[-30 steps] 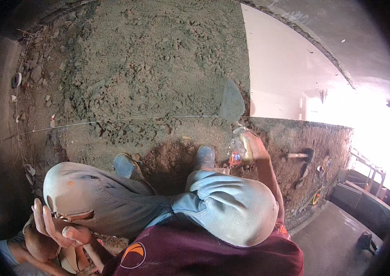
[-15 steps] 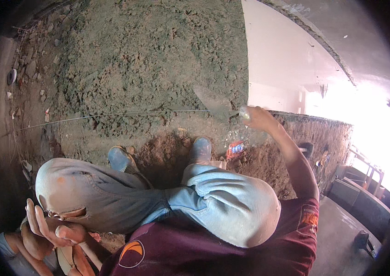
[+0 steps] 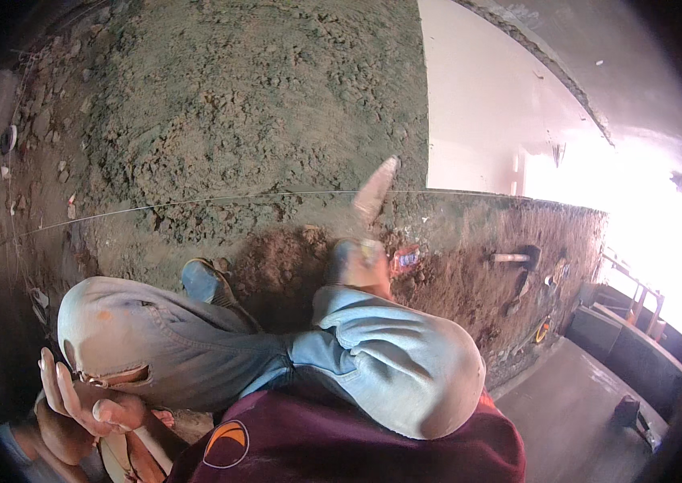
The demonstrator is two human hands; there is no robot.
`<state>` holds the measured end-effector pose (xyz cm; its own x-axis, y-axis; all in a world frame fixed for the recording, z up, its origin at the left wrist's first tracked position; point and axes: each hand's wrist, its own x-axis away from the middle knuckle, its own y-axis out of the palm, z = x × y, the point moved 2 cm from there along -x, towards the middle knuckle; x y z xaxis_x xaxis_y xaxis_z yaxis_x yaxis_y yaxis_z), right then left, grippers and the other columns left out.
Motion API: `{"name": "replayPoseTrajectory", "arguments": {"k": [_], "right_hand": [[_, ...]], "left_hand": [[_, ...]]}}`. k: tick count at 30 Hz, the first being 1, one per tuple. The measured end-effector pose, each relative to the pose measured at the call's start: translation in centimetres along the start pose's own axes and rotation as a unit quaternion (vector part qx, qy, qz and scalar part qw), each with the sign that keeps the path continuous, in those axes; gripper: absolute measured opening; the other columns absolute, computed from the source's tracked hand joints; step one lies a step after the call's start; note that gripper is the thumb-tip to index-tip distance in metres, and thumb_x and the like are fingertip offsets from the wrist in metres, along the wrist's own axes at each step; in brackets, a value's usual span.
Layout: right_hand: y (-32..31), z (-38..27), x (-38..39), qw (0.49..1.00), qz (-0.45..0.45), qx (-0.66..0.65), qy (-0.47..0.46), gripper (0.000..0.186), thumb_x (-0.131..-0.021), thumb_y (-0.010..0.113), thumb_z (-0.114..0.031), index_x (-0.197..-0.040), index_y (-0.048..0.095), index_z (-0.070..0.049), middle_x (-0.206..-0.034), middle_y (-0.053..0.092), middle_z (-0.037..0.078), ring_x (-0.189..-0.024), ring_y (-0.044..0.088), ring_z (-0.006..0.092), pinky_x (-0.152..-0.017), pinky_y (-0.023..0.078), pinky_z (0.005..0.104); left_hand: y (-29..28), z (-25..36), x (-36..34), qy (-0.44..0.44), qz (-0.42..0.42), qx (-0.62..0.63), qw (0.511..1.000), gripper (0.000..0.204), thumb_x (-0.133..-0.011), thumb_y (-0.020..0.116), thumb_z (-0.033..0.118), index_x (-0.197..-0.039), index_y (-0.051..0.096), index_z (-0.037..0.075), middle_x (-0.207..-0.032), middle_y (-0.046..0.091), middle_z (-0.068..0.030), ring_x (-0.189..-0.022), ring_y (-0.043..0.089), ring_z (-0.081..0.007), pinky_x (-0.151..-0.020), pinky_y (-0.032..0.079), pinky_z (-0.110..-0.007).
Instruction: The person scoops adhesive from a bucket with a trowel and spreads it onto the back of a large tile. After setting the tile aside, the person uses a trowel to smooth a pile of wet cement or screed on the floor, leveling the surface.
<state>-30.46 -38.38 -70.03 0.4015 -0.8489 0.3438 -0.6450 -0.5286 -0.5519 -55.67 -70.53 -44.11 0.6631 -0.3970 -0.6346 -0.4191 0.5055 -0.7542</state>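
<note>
My right hand (image 3: 361, 266), blurred and just beyond my right knee, grips a trowel; its pale blade (image 3: 376, 187) points up over rough grey mortar (image 3: 244, 105). A thin string line (image 3: 260, 195) crosses the mortar from left to right beside the blade. A crumpled red and blue packet (image 3: 405, 259) lies just right of my right hand on the dirt. My left hand (image 3: 83, 398) hangs open beside my left knee, palm turned up, fingers slightly curled, nothing in it.
A large pale tile (image 3: 478, 97) borders the mortar. A hammer (image 3: 510, 257) lies on soil at right, near scattered small tools and a yellow round object (image 3: 541, 328). Rubble (image 3: 55, 121) runs along the left wall. Another person's arm (image 3: 63, 443) shows beyond my left hand at lower left.
My right hand, earlier reaching toward the tile's corner, has come down and left toward my knee with the trowel, its blade now pointing up. My left hand stays about where it was.
</note>
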Motion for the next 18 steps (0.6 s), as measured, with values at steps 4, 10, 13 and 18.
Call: {"name": "replayPoseTrajectory", "arguments": {"k": [4, 10, 13, 18], "right_hand": [[3.5, -2.6, -1.7, 0.995, -0.045, 0.075, -0.043, 0.043, -0.091, 0.065, -0.033, -0.113, 0.054, 0.001, -0.097, 0.068, 0.027, -0.090, 0.067, 0.0443, -0.078, 0.052, 0.0497], [-4.1, -6.2, -11.9, 0.973, -0.004, 0.152, -0.172, 0.047, -0.086, 0.068, -0.021, -0.124, 0.049, 0.000, -0.094, 0.068, 0.025, -0.087, 0.068, 0.0425, -0.074, 0.054, 0.0457], [-5.9, -7.5, -19.8, 0.926, 0.130, 0.284, -0.211, 0.060, -0.082, 0.071, -0.017, -0.134, 0.048, 0.002, -0.116, 0.064, 0.026, -0.107, 0.062, 0.0407, -0.090, 0.051, 0.0453], [-5.5, -7.0, -25.8, 0.933, 0.040, 0.288, -0.212, 0.048, -0.081, 0.070, -0.017, -0.125, 0.055, -0.004, -0.116, 0.064, 0.025, -0.108, 0.062, 0.0411, -0.090, 0.050, 0.0479]], "left_hand": [[0.1, 0.0, -0.6, 0.023, -0.003, 0.007, 1.000, 0.067, -0.105, 0.025, 0.044, -0.123, 0.056, -0.012, -0.129, 0.056, -0.0289, -0.120, 0.055, -0.0383, -0.103, 0.042, -0.049], [0.6, 0.5, -0.3, 0.020, 0.030, 0.034, 0.999, 0.066, -0.105, 0.025, 0.043, -0.123, 0.056, -0.013, -0.128, 0.056, -0.0296, -0.120, 0.055, -0.0386, -0.103, 0.042, -0.049], [0.6, 0.3, -0.3, 0.046, 0.024, 0.014, 0.999, 0.063, -0.104, 0.025, 0.039, -0.121, 0.055, -0.014, -0.126, 0.056, -0.0333, -0.118, 0.054, -0.0426, -0.104, 0.041, -0.052], [-0.2, -0.3, -0.2, 0.065, 0.015, 0.021, 0.998, 0.063, -0.102, 0.028, 0.039, -0.120, 0.055, -0.014, -0.124, 0.056, -0.0340, -0.119, 0.053, -0.0433, -0.106, 0.039, -0.054]]}}
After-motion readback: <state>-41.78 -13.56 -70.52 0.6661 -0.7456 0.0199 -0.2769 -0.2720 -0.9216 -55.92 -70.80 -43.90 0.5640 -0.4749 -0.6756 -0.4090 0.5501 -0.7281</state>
